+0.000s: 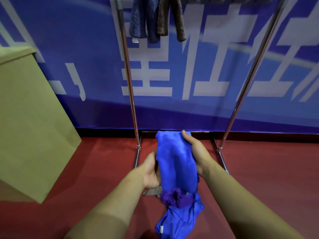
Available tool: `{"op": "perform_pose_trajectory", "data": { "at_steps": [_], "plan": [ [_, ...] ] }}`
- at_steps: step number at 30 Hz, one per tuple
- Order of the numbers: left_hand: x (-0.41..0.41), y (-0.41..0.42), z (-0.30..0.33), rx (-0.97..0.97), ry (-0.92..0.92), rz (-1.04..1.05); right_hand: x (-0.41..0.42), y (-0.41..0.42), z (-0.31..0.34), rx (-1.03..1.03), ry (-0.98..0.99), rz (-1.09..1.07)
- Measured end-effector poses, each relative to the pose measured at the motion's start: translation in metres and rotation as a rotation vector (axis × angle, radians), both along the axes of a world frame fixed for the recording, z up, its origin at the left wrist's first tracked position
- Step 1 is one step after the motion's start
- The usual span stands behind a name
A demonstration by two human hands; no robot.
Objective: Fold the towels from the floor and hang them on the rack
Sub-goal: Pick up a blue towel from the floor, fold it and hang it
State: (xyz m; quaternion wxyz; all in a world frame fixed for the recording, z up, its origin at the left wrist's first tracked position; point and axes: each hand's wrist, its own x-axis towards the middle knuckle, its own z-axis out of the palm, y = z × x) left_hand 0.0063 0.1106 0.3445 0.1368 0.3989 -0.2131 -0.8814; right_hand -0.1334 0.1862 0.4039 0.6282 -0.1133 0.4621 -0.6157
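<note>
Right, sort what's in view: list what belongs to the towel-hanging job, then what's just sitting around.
Job:
blue towel, held between left hand and right hand
purple towel, blue cloth and grey cloth on the floor
rack, with dark blue towel and brown towel hung

Lying about:
cardboard box

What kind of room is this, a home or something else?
Probably a staged work or exhibition space, not a home: a blue printed banner with large white characters covers the wall, a bare metal rack stands on red floor, and a plain cardboard box sits alongside.
</note>
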Motion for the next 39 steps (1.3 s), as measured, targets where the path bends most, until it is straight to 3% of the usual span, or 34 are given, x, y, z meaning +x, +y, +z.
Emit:
{"op": "perform_pose_trajectory", "data": {
  "at_steps": [9,13,15,19,21,23,27,33,39],
  "plan": [
    [-0.008,-0.02,0.013,-0.117,0.148,0.251,-0.005,-0.002,0.0,-0.024,-0.05,-0.044],
    [-0.01,-0.023,0.015,-0.183,0.061,0.34,-0.004,-0.004,0.007,-0.052,-0.04,-0.065],
    [-0.007,-0.027,0.016,-0.196,0.031,0.387,-0.006,-0.009,0.002,-0.015,0.069,-0.104],
    [-0.001,-0.028,0.025,-0.156,0.061,0.409,-0.018,-0.013,-0.027,0.22,0.616,-0.213],
    [-0.003,-0.025,0.027,-0.164,0.08,0.413,-0.019,-0.011,-0.033,0.217,0.752,-0.297],
    [-0.006,-0.022,0.028,-0.236,0.051,0.427,-0.014,-0.012,-0.029,0.113,0.736,-0.316],
    [-0.011,-0.013,0.033,-0.36,0.063,0.383,0.007,-0.014,-0.018,-0.052,0.648,-0.089],
    [-0.009,-0.002,0.036,-0.529,0.112,0.24,0.009,-0.013,-0.024,-0.065,0.723,-0.053],
    [-0.01,0.001,0.039,-0.635,0.083,0.212,0.008,-0.007,-0.02,-0.046,0.576,-0.009]
  ]
}}
